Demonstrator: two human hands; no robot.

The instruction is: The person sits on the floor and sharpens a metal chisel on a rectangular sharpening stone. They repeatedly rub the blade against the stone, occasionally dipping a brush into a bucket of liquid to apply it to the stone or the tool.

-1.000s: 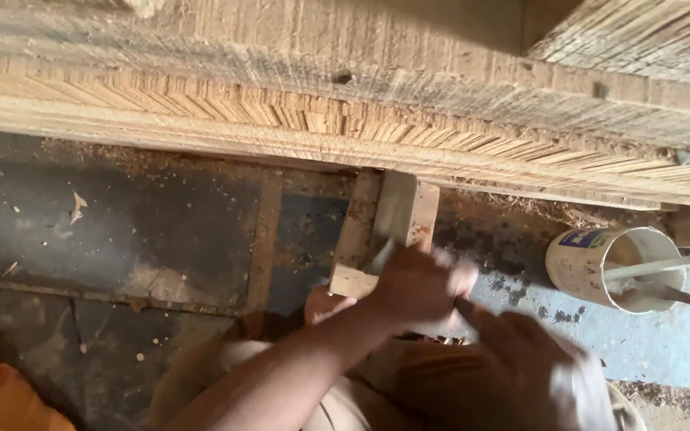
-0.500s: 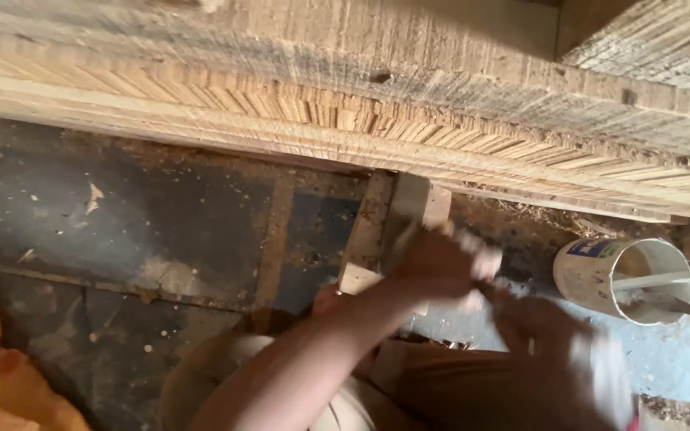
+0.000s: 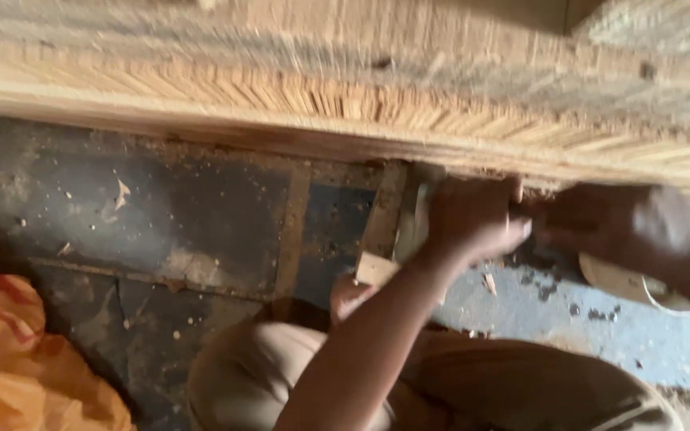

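Head view, left to right: orange cloth (image 3: 17, 351) lower left, dark gritty floor (image 3: 161, 215) mid-left, long wooden beam (image 3: 281, 104) across top. Centre: left hand (image 3: 473, 215) curled around small wooden block (image 3: 397, 227), pressed just under beam. Block looks light, stiff, rough-sawn; best gripped on long sides. Right hand (image 3: 640, 227) blurred, grip unreadable. White container (image 3: 632, 283) beneath it.

Wooden bench edge (image 3: 345, 104) across the top; beneath it, at centre, the left hand (image 3: 473, 219) just beside the right hand (image 3: 624, 227), an upright wooden block (image 3: 389, 231) to their left, a tub (image 3: 632, 283) below the right hand, cloth (image 3: 17, 359) lower left.
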